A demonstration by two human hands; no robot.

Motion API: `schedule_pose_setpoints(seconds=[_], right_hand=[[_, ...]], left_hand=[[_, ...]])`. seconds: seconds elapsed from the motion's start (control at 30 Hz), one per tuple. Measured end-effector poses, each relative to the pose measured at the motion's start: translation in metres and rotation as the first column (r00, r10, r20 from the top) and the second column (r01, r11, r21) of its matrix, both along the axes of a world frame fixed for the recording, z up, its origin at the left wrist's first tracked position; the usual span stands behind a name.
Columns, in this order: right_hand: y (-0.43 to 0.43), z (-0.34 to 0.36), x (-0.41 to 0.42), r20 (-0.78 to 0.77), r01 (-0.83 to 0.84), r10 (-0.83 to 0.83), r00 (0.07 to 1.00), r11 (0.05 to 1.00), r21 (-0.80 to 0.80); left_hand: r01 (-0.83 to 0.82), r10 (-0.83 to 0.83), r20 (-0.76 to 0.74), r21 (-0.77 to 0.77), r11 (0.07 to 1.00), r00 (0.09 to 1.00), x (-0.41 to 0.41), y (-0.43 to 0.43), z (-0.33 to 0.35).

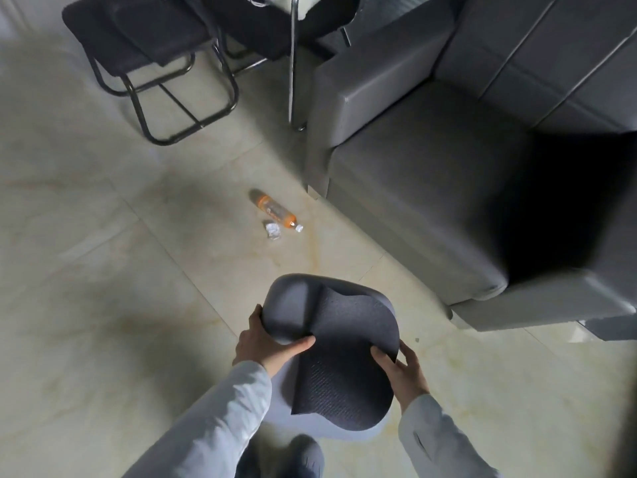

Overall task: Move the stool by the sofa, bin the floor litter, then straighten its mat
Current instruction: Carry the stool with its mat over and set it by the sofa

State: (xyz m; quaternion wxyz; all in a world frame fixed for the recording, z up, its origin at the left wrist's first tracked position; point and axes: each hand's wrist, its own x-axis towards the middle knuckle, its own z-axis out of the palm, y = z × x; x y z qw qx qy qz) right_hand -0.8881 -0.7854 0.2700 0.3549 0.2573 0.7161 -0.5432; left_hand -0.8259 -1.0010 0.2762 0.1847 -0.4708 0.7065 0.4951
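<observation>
Both hands' grip (272, 343) (401, 370) clasps the stool (293, 308) under its mat (351, 367).

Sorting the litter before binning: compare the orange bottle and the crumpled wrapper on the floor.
The orange bottle is long, slim and intact, lying on its side; the crumpled wrapper is a small, shapeless wad. The bottle is orange with a pale cap, the wrapper whitish. Both lie on the tiled floor near the sofa corner.

Two black metal-framed chairs (144, 53) on pale tiled floor (86, 270), chrome leg (293, 63) beside them
</observation>
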Motion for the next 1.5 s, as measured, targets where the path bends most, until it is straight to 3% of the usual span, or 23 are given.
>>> schedule_pose_setpoints(seconds=[0.2,0.53,0.67,0.87,1.17,1.5], right_hand=[[-0.030,-0.014,-0.056,0.023,0.081,-0.081,0.996,0.997,-0.004],[-0.073,-0.054,-0.115,0.191,0.244,-0.235,0.953,0.970,-0.023],[-0.071,-0.068,-0.112,0.269,0.415,-0.387,0.882,0.908,-0.053],[-0.051,-0.096,-0.099,0.303,0.541,-0.511,0.804,0.841,-0.017],[-0.012,-0.158,-0.092,0.372,0.699,-0.648,0.665,0.715,-0.005],[0.002,-0.255,-0.100,0.312,0.799,-0.762,0.567,0.601,0.019]], left_hand=[[0.071,-0.070,-0.023,0.020,0.997,0.997,-0.072,-0.035,-0.016],[0.411,-0.412,0.019,0.032,0.911,0.911,-0.189,-0.095,-0.063],[0.577,-0.575,0.077,0.000,0.817,0.814,-0.227,-0.088,-0.077],[0.779,-0.770,0.147,-0.002,0.627,0.620,-0.272,-0.051,-0.103],[0.900,-0.887,0.168,0.003,0.436,0.430,-0.304,0.011,-0.164],[0.956,-0.947,0.154,0.036,0.290,0.282,-0.339,0.051,-0.273]])
